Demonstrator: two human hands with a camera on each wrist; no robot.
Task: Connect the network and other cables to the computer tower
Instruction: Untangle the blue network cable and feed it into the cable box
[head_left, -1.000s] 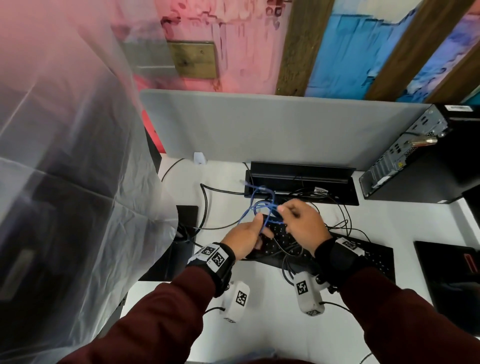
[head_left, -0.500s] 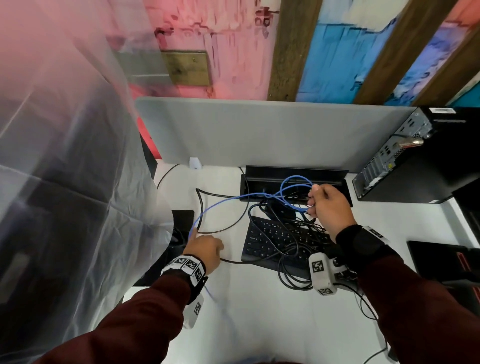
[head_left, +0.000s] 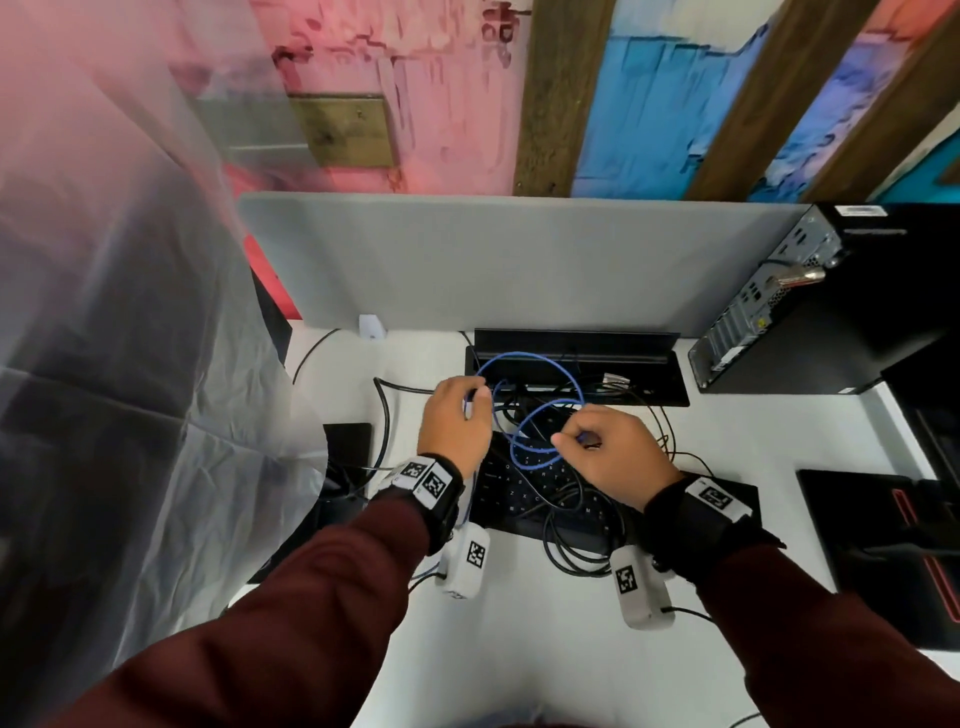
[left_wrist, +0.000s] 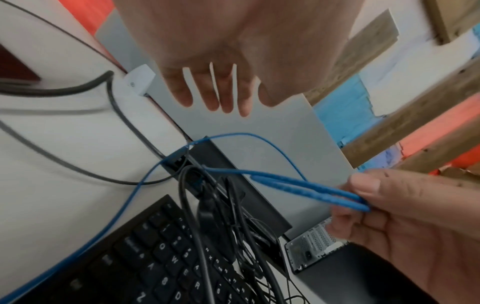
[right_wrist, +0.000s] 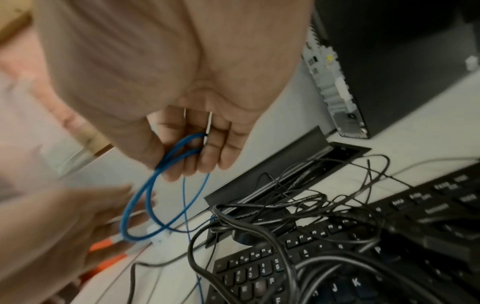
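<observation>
A blue network cable (head_left: 519, 461) hangs in loops over the keyboard, one end running into the black cable tray (head_left: 649, 397). My right hand (head_left: 571, 441) pinches two strands of the blue cable (right_wrist: 135, 205) between thumb and curled fingers (right_wrist: 207, 156). My left hand (head_left: 475, 400) hovers just left of the loops with its fingers (left_wrist: 221, 96) straight and nothing in them; the blue cable (left_wrist: 298, 185) passes below it. The black computer tower (head_left: 857, 322) stands at the far right, its rear panel (right_wrist: 335, 86) facing the desk's middle.
A black keyboard (head_left: 530, 499) lies under a tangle of black cables (head_left: 571, 551). A grey partition (head_left: 493, 260) closes the back of the white desk (head_left: 519, 623). Plastic sheeting (head_left: 130, 364) hangs on the left. A black, red-trimmed device (head_left: 883, 545) sits at the right.
My left hand has let go of the stretched cable near the desk's left edge and come up beside the loops. My right hand has drawn back toward me, the cable now coiled.
</observation>
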